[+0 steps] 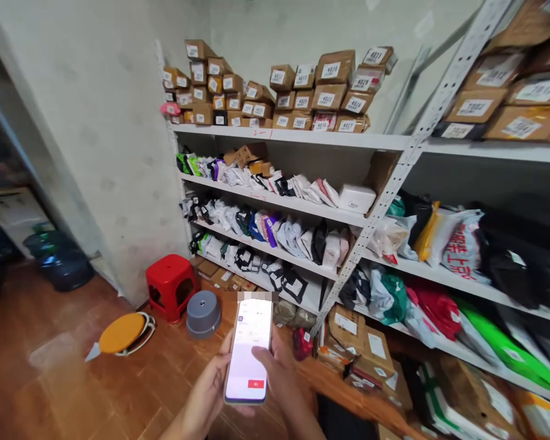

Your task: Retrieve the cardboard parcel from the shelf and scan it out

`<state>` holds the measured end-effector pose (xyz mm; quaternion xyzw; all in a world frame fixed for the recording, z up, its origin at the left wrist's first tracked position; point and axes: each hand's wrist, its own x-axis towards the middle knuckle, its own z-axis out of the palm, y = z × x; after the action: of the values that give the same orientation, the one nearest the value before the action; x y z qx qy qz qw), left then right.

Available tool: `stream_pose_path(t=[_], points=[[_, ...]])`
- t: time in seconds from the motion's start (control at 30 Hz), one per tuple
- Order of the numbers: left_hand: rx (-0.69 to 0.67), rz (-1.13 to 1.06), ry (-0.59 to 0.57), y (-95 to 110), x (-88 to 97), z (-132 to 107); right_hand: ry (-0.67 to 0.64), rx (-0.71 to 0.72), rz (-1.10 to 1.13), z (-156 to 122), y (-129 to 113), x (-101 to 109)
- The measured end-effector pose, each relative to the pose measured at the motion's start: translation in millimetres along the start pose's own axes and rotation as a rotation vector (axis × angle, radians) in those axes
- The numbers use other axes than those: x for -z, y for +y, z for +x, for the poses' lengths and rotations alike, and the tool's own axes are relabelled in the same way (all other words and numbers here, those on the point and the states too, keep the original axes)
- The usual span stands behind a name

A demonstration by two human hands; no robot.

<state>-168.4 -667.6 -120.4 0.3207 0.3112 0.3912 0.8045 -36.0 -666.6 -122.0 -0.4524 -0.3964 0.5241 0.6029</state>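
Note:
A smartphone with a bright, mostly white screen stands upright between my two hands at the lower middle. A red button shows near the bottom of the screen; the top edge is blurred out. My left hand closes on the phone's left side. My right hand wraps its right side, and the thumb lies over the middle of the screen. The fingers behind the phone are mostly hidden.
White metal shelves ahead carry labelled cardboard boxes and bagged parcels. More boxes lie on the floor at right. A red stool, grey stool, orange round stool and blue water bottle are left.

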Motion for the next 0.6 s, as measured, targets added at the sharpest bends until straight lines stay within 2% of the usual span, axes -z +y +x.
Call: stream_pose_path(t=[0.13, 0.27, 0.37, 0.5, 0.6], points=[[0.073, 0.011, -0.058, 32.5, 35.4, 16.4, 0.175, 0.062, -0.012, 28.7, 5.8, -44.0], [0.134, -0.028, -0.057, 57.0, 64.8, 29.3, 0.256, 0.065, 0.024, 44.0, 17.9, -69.4], [0.159, -0.07, -0.046, 67.4, 84.3, 39.6, 0.234, 0.043, 0.089, 45.9, 25.9, -78.6], [0.154, -0.113, -0.105, 76.3, 103.8, 53.4, 0.084, 0.043, 0.153, 44.4, 32.0, -87.0], [0.168, -0.154, -0.153, 81.5, 114.5, 62.4, 0.107, 0.058, 0.153, 46.6, 39.1, -91.4]])
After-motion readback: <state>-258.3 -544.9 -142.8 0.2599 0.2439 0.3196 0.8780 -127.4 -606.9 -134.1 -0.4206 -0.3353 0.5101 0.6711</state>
